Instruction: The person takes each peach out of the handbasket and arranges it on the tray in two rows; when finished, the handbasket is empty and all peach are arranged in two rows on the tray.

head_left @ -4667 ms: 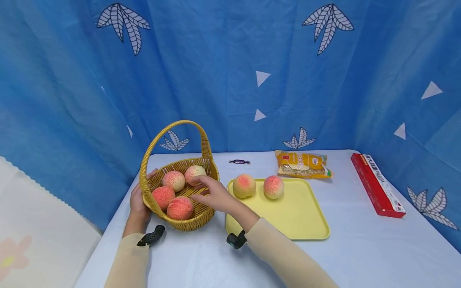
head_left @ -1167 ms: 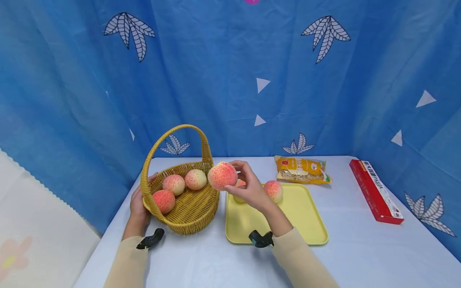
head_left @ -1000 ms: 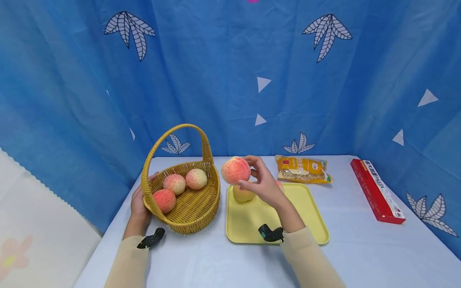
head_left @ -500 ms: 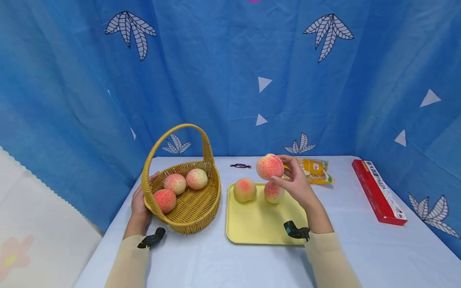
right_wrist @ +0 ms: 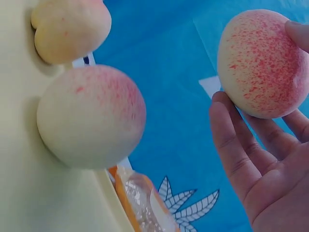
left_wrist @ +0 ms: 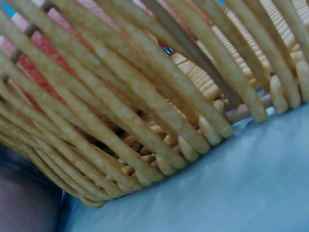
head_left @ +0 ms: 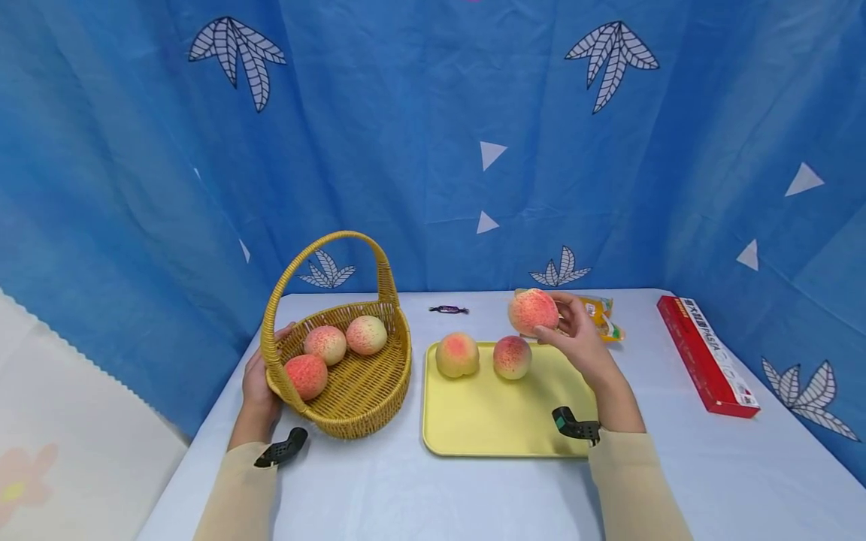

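Observation:
My right hand [head_left: 582,340] holds a pink-speckled peach [head_left: 533,311] between thumb and fingers, raised above the back edge of the yellow tray [head_left: 501,424]. In the right wrist view, the thumb lies on one side of that peach and the fingers are under the other. Two more peaches sit on the tray: a yellowish one [head_left: 457,355] and a redder one [head_left: 512,357]. My left hand [head_left: 259,385] grips the left side of a woven basket [head_left: 358,427] with a tall handle. Inside it lie a red peach [head_left: 307,376], a pink peach [head_left: 325,344] and a pale peach [head_left: 367,335].
Behind the held peach, an orange food packet [head_left: 598,309] is partly hidden. A small dark wrapped candy [head_left: 449,309] lies near the back edge. To the far right is a long red pasta box [head_left: 707,357]. Blue curtain [head_left: 433,150] surrounds the white table [head_left: 406,496].
My right hand has taken a peach out of the front of the basket and carried it right, past the tray's peaches toward the packet. The left hand stays at the basket.

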Action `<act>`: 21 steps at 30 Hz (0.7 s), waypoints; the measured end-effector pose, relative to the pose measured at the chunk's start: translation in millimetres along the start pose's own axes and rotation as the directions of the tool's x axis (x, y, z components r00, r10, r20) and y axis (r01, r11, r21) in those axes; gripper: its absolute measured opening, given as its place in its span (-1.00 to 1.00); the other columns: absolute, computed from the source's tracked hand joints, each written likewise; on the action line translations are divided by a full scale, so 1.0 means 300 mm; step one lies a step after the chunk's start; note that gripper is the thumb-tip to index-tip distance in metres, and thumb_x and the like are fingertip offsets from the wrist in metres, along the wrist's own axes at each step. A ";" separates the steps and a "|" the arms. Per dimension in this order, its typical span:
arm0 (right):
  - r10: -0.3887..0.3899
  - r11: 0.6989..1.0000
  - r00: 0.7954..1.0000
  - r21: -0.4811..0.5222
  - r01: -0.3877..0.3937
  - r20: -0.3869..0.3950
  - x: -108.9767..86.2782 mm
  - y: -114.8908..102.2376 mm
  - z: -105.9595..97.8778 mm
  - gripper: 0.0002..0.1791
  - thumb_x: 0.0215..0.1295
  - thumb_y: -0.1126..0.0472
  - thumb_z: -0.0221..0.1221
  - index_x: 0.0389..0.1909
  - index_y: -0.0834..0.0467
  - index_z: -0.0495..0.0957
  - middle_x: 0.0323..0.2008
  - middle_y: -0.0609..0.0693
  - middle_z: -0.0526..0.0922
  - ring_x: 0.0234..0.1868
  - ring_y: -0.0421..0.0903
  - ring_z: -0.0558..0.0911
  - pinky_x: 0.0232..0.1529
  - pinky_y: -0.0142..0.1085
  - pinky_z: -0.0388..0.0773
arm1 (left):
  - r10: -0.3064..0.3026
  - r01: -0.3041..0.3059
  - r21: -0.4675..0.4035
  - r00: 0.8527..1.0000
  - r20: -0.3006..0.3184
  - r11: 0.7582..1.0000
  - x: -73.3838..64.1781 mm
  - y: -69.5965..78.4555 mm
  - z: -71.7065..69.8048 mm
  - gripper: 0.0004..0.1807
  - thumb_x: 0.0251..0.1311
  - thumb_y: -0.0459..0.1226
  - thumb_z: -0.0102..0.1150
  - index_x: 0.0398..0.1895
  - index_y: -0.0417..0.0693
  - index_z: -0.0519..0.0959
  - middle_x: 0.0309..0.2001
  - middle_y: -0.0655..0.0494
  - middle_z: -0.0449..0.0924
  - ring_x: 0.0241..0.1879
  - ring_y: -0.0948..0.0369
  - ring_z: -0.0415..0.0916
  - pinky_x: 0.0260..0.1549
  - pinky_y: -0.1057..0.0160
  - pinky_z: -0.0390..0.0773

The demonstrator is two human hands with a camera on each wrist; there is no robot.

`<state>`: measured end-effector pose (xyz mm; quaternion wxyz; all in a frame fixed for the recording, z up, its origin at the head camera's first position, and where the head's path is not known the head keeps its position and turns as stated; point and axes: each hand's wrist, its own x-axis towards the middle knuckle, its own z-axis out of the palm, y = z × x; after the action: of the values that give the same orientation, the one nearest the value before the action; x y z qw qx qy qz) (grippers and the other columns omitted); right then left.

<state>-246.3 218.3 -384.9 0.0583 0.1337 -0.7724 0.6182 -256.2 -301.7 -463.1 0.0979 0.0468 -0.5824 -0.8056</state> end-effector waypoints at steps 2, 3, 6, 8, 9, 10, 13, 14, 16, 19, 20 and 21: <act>0.006 1.000 1.000 -0.010 -0.006 0.002 -0.002 0.005 -0.010 -0.27 0.38 0.18 0.24 0.45 0.08 0.10 0.28 -0.01 0.37 0.06 -0.28 0.55 -0.08 -0.41 0.68 | 0.002 -0.002 0.011 1.000 -0.001 1.000 0.000 0.001 0.000 -0.50 0.55 -0.11 -0.19 0.47 0.05 0.34 0.54 0.26 0.21 0.57 0.26 -0.01 0.60 0.16 -0.14; 0.009 1.000 1.000 -0.018 -0.009 0.001 -0.003 0.007 -0.015 -0.27 0.37 0.18 0.24 0.45 0.08 0.10 0.27 -0.01 0.37 0.06 -0.28 0.55 -0.08 -0.42 0.68 | 0.005 -0.005 0.010 1.000 0.000 1.000 0.000 0.001 0.000 -0.51 0.55 -0.11 -0.19 0.47 0.05 0.34 0.54 0.25 0.21 0.57 0.25 -0.01 0.60 0.15 -0.15; 0.025 0.999 1.000 -0.035 -0.025 -0.006 -0.009 0.012 -0.030 -0.27 0.37 0.16 0.25 0.45 0.08 0.12 0.26 -0.05 0.38 0.06 -0.30 0.55 -0.07 -0.44 0.66 | 0.001 -0.001 0.013 1.000 -0.001 1.000 -0.001 0.001 0.001 -0.50 0.55 -0.10 -0.20 0.47 0.06 0.34 0.53 0.28 0.23 0.57 0.25 -0.01 0.60 0.14 -0.16; 0.037 0.998 0.999 -0.043 -0.037 -0.014 -0.012 0.017 -0.040 -0.27 0.37 0.15 0.26 0.45 0.08 0.13 0.23 -0.06 0.38 0.03 -0.31 0.56 -0.05 -0.47 0.64 | -0.001 0.001 0.014 1.000 -0.001 1.000 -0.001 0.000 0.002 -0.51 0.55 -0.11 -0.21 0.47 0.06 0.35 0.53 0.27 0.24 0.56 0.26 0.00 0.60 0.14 -0.15; 0.041 0.998 0.999 -0.049 -0.042 -0.017 -0.013 0.019 -0.045 -0.27 0.37 0.14 0.26 0.46 0.08 0.13 0.22 -0.06 0.38 0.03 -0.33 0.57 -0.04 -0.49 0.63 | -0.001 0.001 0.015 1.000 0.000 1.000 -0.001 0.000 0.002 -0.51 0.55 -0.12 -0.22 0.47 0.06 0.34 0.53 0.27 0.24 0.56 0.26 0.00 0.60 0.15 -0.15; 0.045 0.998 0.999 -0.049 -0.046 -0.019 -0.015 0.022 -0.050 -0.27 0.37 0.14 0.25 0.46 0.08 0.13 0.22 -0.05 0.38 0.02 -0.34 0.58 -0.04 -0.50 0.62 | 0.000 0.000 0.013 1.000 0.000 1.000 -0.001 0.000 0.002 -0.51 0.55 -0.12 -0.22 0.47 0.06 0.34 0.53 0.27 0.24 0.56 0.26 0.00 0.60 0.15 -0.14; 0.051 0.997 0.998 -0.064 -0.053 -0.024 -0.016 0.032 -0.064 -0.26 0.38 0.13 0.24 0.48 0.09 0.12 0.22 0.01 0.35 0.00 -0.35 0.58 -0.03 -0.53 0.60 | 0.009 -0.009 0.009 1.000 0.001 1.000 0.000 -0.001 0.000 -0.51 0.55 -0.14 -0.23 0.47 0.04 0.34 0.52 0.27 0.25 0.56 0.26 0.02 0.59 0.18 -0.11; 0.055 0.996 0.998 -0.073 -0.056 -0.026 -0.017 0.034 -0.068 -0.26 0.39 0.13 0.23 0.49 0.08 0.12 0.24 0.04 0.35 0.01 -0.34 0.57 -0.03 -0.53 0.59 | 0.009 -0.009 0.011 1.000 -0.002 1.000 -0.001 -0.001 0.000 -0.51 0.55 -0.15 -0.23 0.46 0.05 0.35 0.52 0.28 0.25 0.56 0.26 0.02 0.59 0.19 -0.10; 0.071 0.992 0.997 -0.099 -0.074 -0.032 -0.018 0.040 -0.078 -0.25 0.40 0.09 0.22 0.51 0.05 0.11 0.26 0.08 0.33 0.02 -0.32 0.55 -0.04 -0.52 0.59 | 0.012 -0.012 0.015 1.000 -0.005 1.000 -0.001 -0.003 -0.001 -0.52 0.55 -0.17 -0.24 0.46 0.04 0.35 0.51 0.28 0.26 0.55 0.26 0.04 0.59 0.21 -0.07; 0.098 0.984 0.994 -0.146 -0.103 -0.042 -0.021 0.047 -0.092 -0.24 0.40 0.02 0.21 0.53 0.01 0.11 0.31 0.11 0.31 0.07 -0.25 0.49 -0.04 -0.49 0.58 | 0.011 -0.011 0.025 1.000 -0.007 1.000 -0.001 -0.004 0.000 -0.52 0.55 -0.19 -0.26 0.46 0.04 0.35 0.51 0.29 0.26 0.54 0.26 0.05 0.58 0.22 -0.04; 0.103 0.982 0.994 -0.157 -0.109 -0.044 -0.022 0.049 -0.095 -0.24 0.41 0.01 0.20 0.53 0.00 0.11 0.34 0.12 0.30 0.09 -0.21 0.46 -0.03 -0.49 0.57 | 0.012 -0.012 0.029 1.000 -0.007 0.999 -0.001 -0.005 0.000 -0.52 0.55 -0.19 -0.26 0.46 0.04 0.35 0.51 0.29 0.26 0.54 0.26 0.06 0.58 0.22 -0.04; 0.108 0.980 0.993 -0.165 -0.114 -0.045 -0.022 0.052 -0.099 -0.24 0.42 0.01 0.19 0.54 0.01 0.10 0.35 0.13 0.29 0.12 -0.17 0.44 -0.03 -0.50 0.56 | 0.013 -0.013 0.028 1.000 -0.003 1.000 0.000 -0.005 0.001 -0.51 0.55 -0.19 -0.27 0.47 0.04 0.34 0.51 0.29 0.26 0.55 0.25 0.05 0.58 0.21 -0.05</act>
<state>-246.6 251.2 -394.4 0.0488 0.0739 -0.8266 0.5558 -256.2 -301.1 -464.4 0.1037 0.0458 -0.5936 -0.7967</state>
